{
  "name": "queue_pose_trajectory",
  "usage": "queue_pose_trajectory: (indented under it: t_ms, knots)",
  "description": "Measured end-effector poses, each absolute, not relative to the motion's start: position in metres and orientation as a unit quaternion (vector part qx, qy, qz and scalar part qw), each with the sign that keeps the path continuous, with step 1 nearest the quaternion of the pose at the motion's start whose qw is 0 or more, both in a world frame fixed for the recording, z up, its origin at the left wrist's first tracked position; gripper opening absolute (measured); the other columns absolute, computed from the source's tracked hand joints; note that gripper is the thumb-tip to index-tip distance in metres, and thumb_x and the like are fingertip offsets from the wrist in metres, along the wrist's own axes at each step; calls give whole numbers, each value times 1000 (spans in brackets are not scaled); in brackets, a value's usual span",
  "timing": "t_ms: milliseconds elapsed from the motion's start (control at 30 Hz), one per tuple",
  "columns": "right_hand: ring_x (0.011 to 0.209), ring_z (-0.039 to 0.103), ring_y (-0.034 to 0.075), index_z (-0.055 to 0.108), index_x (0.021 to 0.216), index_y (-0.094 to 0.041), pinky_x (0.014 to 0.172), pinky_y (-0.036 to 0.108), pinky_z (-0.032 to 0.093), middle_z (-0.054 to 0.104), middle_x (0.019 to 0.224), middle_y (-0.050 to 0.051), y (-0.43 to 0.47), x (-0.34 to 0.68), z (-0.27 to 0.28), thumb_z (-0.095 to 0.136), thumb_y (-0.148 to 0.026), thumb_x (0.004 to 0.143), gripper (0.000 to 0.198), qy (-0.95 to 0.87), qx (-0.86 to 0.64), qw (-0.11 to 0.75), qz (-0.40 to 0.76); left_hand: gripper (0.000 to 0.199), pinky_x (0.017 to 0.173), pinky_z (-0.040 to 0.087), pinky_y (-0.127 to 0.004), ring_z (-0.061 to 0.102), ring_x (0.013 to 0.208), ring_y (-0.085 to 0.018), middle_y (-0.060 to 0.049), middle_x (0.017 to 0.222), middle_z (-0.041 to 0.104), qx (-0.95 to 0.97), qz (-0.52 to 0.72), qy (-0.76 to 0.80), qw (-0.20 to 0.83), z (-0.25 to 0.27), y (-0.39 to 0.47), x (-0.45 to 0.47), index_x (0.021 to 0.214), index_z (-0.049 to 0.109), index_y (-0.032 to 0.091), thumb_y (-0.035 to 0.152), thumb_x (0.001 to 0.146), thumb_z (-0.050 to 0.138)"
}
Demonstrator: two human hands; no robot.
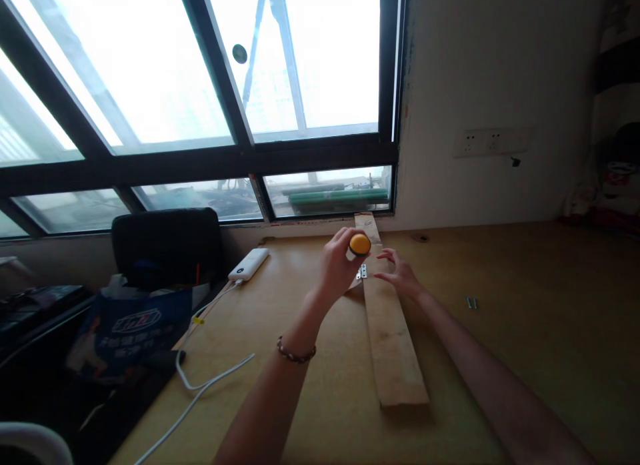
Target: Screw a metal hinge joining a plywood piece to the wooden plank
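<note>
My left hand (340,258) is closed around a screwdriver (360,244), whose rounded yellow handle end with a dark ring points up at me. The shaft is hidden below the hand. Just beneath it, a small metal hinge (363,271) with holes lies at the left edge of a long wooden board (395,345). A second piece of wood (354,289), mostly covered by my left hand, adjoins the hinge. My right hand (399,273) is beside the board's right edge, thumb and fingers apart, with nothing visible between them.
Two screws (472,303) lie on the wooden table (525,371) to the right. On the left, a white power bank (249,264) trails a white cable (193,385). A black chair (167,245) and a blue bag (135,325) stand past the left edge; a window is behind.
</note>
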State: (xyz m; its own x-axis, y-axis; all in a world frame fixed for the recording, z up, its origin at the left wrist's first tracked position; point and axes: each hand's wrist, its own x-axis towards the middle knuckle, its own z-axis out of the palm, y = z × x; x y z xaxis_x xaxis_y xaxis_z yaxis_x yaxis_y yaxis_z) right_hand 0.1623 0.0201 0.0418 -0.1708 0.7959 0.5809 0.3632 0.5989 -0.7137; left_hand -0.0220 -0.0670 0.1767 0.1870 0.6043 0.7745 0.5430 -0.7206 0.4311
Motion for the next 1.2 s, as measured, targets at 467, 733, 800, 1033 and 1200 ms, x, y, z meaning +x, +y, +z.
queue_pose_trajectory:
  t_ms: [467, 733, 800, 1033, 1200]
  knots:
    - [70, 63, 20, 64, 78, -16, 63, 28, 45, 68, 74, 8, -32, 322, 1, 50, -26, 71, 19, -555, -708, 436, 26, 26, 87, 41, -34, 54, 105, -20, -7, 102, 63, 856, 247, 406, -204, 36, -124, -140, 99, 61, 21, 14, 82, 42]
    - [66, 62, 19, 66, 69, -19, 57, 25, 42, 67, 68, 7, -30, 342, -10, 55, -21, 64, 12, -525, -791, 313, 36, 36, 86, 39, -38, 52, 104, -23, -2, 110, 63, 833, 201, 503, -111, 37, -123, -156, 99, 64, 27, 12, 74, 44]
    - [65, 62, 18, 66, 68, -19, 56, 25, 42, 66, 66, 6, -32, 342, -11, 55, -20, 64, 11, -531, -788, 311, 31, 38, 86, 40, -38, 52, 102, -22, -2, 110, 63, 841, 188, 500, -87, 38, -124, -154, 98, 65, 27, 10, 73, 44]
    - [67, 63, 20, 66, 70, -18, 55, 26, 42, 66, 66, 7, -30, 342, -14, 55, -21, 64, 13, -539, -789, 294, 35, 34, 89, 42, -35, 52, 102, -19, -3, 108, 63, 861, 198, 467, -9, 46, -126, -150, 97, 65, 26, 11, 76, 43]
    - [71, 63, 21, 66, 75, -18, 57, 27, 42, 67, 73, 8, -29, 343, -15, 54, -20, 64, 16, -547, -789, 277, 46, 33, 89, 44, -35, 53, 101, -19, -4, 104, 65, 836, 255, 485, 39, 39, -123, -161, 91, 68, 23, 12, 78, 40]
